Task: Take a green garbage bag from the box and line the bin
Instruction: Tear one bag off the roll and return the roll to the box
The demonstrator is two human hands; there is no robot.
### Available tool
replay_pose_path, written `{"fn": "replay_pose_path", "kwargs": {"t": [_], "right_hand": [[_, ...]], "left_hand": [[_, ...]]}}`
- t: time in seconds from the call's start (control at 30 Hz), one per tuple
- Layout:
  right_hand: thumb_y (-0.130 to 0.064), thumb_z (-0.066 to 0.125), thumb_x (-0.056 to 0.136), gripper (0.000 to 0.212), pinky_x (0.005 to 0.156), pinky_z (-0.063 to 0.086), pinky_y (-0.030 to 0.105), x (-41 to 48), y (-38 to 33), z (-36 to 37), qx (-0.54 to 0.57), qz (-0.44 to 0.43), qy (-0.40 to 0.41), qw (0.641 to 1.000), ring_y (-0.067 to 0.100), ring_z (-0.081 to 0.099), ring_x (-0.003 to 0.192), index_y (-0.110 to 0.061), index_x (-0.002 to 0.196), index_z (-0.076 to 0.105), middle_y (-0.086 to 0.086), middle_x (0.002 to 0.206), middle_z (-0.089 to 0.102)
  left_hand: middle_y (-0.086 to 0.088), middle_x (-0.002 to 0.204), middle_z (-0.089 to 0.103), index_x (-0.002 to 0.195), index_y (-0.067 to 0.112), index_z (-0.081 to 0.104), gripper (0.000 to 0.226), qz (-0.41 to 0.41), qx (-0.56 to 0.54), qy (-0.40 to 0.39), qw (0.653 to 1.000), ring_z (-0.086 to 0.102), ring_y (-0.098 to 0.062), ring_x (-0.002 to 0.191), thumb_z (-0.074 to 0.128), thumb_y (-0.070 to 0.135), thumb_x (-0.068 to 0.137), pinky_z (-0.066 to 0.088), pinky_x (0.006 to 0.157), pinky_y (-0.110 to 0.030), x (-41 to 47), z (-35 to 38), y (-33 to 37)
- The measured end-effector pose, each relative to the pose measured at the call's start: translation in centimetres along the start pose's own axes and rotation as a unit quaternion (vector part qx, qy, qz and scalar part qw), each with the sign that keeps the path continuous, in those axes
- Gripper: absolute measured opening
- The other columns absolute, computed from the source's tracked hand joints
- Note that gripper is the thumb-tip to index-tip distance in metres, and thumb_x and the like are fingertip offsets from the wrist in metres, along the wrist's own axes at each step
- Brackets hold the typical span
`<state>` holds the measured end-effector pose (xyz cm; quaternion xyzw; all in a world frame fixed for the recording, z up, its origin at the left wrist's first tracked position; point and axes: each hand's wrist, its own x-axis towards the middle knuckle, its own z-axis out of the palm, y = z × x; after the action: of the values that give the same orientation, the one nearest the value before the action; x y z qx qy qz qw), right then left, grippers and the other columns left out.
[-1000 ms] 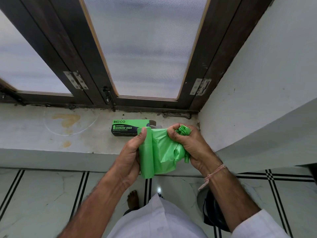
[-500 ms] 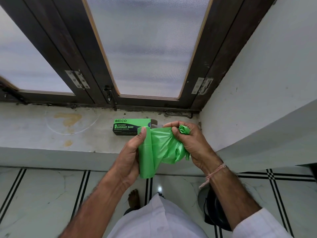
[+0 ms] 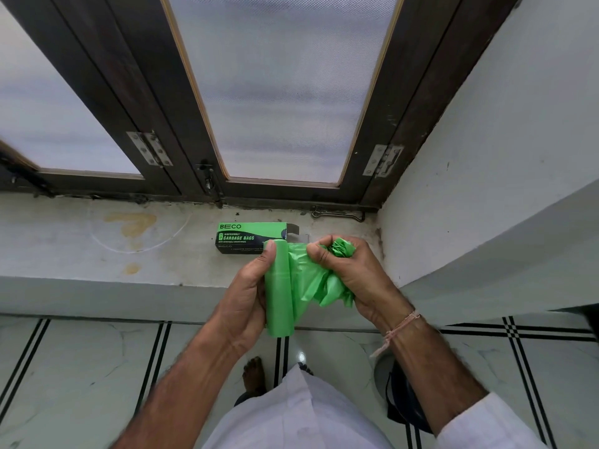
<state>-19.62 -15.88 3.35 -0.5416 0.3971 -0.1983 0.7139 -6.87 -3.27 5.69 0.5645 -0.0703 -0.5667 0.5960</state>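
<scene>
Two hands share one green roll: the left hand [image 3: 249, 293] has its fingers wrapped shut around the roll of garbage bags [image 3: 278, 286], thumb tip pressed near the roll's far end, while the right hand [image 3: 353, 277] has its fingers bunched tight on the loose bag [image 3: 311, 280], crumpling its free end into a wad at the top of the fist. The roll's long axis runs away from the person, its far end toward the window and its near end pointing down at the floor; the unrolled sheet spans straight across from the roll to the right fist, so the bag lies to the right of the left fingers and to the left of the right ones, with both hands touching it and neither nearer. Any parting of bag from roll would, by my reading, go along a line parallel to the roll, with the hands pulling apart sideways. Beyond the hands, one box [image 3: 251, 237] lies on the window ledge [image 3: 97, 254], just behind the left thumb, its open flap toward the right. One dark bin [image 3: 402, 403] shows partly on the floor [image 3: 81, 384] under the right forearm, unlined as far as can be seen. One bare foot [image 3: 254, 374] is visible below.
</scene>
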Motion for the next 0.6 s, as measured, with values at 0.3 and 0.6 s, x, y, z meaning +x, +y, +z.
{"fn": "replay_pose_path", "kwargs": {"t": [0.3,0.6], "right_hand": [[-0.013,0.065,0.100,0.018,0.077,0.062,0.033,-0.23,0.20,0.05,0.001,-0.020,-0.022,1.000,0.020,0.074,0.091,0.000,0.107,0.076,0.008,0.102,0.079],[-0.014,0.080,0.087,0.008,0.066,0.061,0.030,-0.99,0.13,0.70,0.007,-0.012,-0.004,1.000,0.017,0.074,0.072,-0.007,0.085,0.076,0.008,0.080,0.078]], "left_hand": [[-0.014,0.113,0.079,0.106,0.020,0.083,0.046,0.012,-0.005,-0.026,1.000,0.076,-0.024,0.097,0.048,0.048,0.097,0.062,0.086,-0.042,-0.33,-0.29,-0.13],[-0.017,0.118,0.077,0.106,0.016,0.082,0.053,0.005,-0.010,-0.026,1.000,0.075,-0.030,0.106,0.045,0.053,0.097,0.061,0.093,-0.048,-0.68,-0.55,-0.43]]}}
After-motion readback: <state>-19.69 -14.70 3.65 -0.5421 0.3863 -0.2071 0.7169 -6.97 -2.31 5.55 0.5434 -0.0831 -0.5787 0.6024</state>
